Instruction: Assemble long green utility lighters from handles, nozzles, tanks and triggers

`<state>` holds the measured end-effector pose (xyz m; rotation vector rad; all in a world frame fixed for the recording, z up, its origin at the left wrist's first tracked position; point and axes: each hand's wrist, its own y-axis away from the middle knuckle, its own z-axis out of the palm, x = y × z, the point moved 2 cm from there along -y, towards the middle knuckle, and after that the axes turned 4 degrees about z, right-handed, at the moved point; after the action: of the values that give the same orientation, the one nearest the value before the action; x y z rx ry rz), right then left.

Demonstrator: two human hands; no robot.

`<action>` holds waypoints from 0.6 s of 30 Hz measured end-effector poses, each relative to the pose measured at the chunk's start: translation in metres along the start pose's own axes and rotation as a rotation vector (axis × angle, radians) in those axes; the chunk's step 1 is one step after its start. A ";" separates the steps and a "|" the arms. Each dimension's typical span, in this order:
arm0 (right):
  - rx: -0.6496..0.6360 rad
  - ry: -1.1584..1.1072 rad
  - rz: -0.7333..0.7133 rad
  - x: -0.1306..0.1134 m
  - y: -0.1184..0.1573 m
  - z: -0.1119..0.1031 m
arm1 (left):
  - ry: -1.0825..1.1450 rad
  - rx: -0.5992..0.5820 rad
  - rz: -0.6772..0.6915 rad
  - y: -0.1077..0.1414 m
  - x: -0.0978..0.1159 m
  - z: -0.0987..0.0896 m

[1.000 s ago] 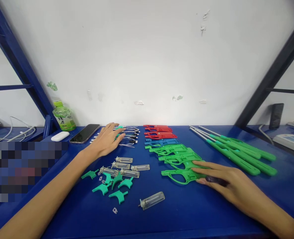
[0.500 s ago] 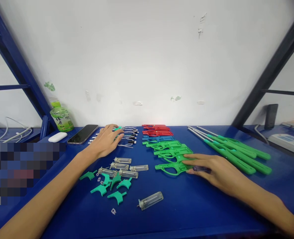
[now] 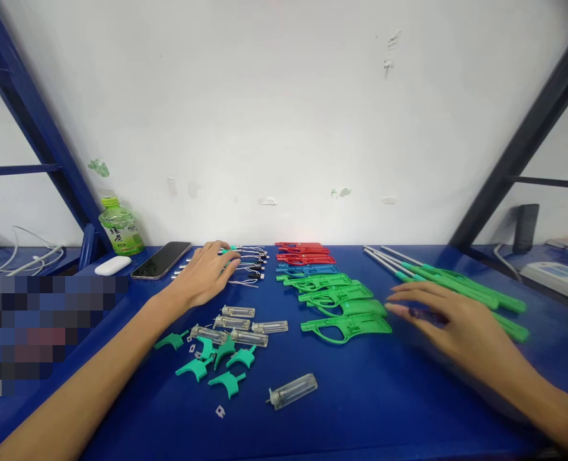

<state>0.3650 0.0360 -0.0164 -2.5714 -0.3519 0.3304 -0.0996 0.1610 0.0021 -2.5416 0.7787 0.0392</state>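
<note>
My left hand [image 3: 207,272] lies over a row of thin metal rods with wires [image 3: 248,266], fingers spread and partly covering them. To the right of the green lighter shell halves [image 3: 346,328], my right hand [image 3: 449,326] hovers with fingers loosely stretched and apart, slightly blurred. A dark purplish patch shows by its fingers; I cannot make out what it is. Red shell halves [image 3: 305,257] and a blue one [image 3: 307,269] lie behind the green ones. Clear fuel tanks [image 3: 269,327] and teal triggers [image 3: 228,384] are scattered in front of my left hand.
Green long-nosed lighters [image 3: 476,291] with metal tubes lie at the right, partly behind my right hand. One clear tank [image 3: 293,392] lies nearer the front. A phone [image 3: 161,260], a white case [image 3: 113,266] and a green bottle [image 3: 120,227] stand or lie at left, by the wall.
My right hand has let go of the nearest green shell half and moved right, away from it. My left hand stays over the wired rods.
</note>
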 end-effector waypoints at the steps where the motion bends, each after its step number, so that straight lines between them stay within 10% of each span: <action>1: 0.042 0.040 0.044 0.010 0.002 -0.003 | -0.002 0.004 0.002 0.000 0.000 -0.001; 9: 0.063 0.196 0.081 0.046 0.002 -0.015 | -0.011 0.029 0.042 -0.003 0.014 -0.008; 18: -0.320 0.234 -0.261 0.002 -0.159 0.020 | -0.047 0.035 0.076 -0.003 0.022 -0.010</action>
<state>0.3316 0.1781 0.0496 -2.7879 -0.6914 -0.1323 -0.0803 0.1473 0.0083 -2.4685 0.8501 0.1096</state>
